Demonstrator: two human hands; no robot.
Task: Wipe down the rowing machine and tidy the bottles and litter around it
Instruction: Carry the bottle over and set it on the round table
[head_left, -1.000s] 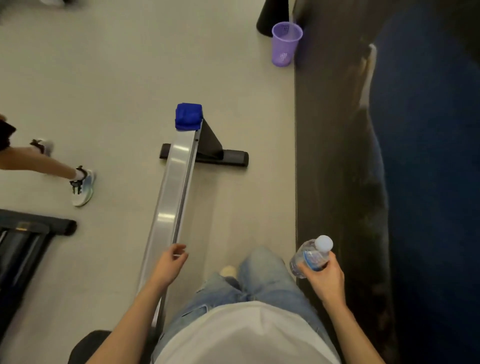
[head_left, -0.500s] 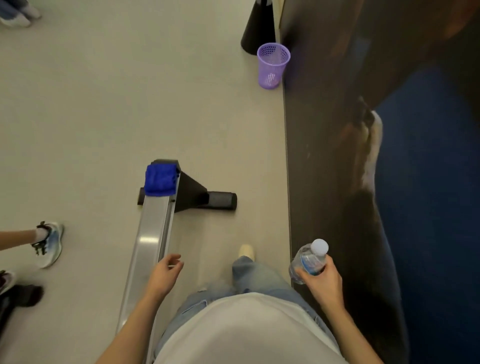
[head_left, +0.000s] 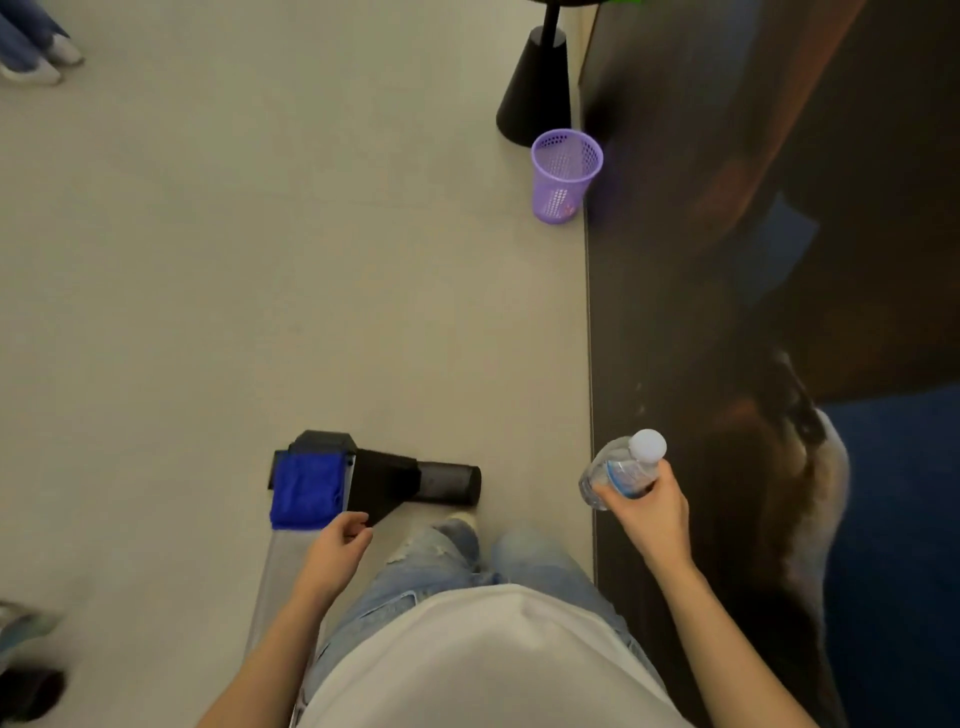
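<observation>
**Head view: bottle in right hand, cloth on the rail end**

Head view, looking down. We see the right hand (head_left: 647, 512) wrapped around a clear bottle (head_left: 618, 473), white cap up, held over the edge where the pale floor (head_left: 260, 286) meets the dark wall (head_left: 675, 312). Left hand (head_left: 337, 551) hangs loosely curled, fingers half closed on nothing, just above the rail (head_left: 278, 577) of the rower. A folded blue cloth (head_left: 306, 491) lies on the rail's far end, just beyond the left fingertips; we cannot tell whether they touch it. The black foot bar (head_left: 441, 483) sticks out to the right under that end. A purple mesh bin (head_left: 563, 174) stands upright against the wall, well apart from the rower, with a black cone base (head_left: 535, 88) just behind it. Jeans and a white shirt fill the lower frame.
</observation>
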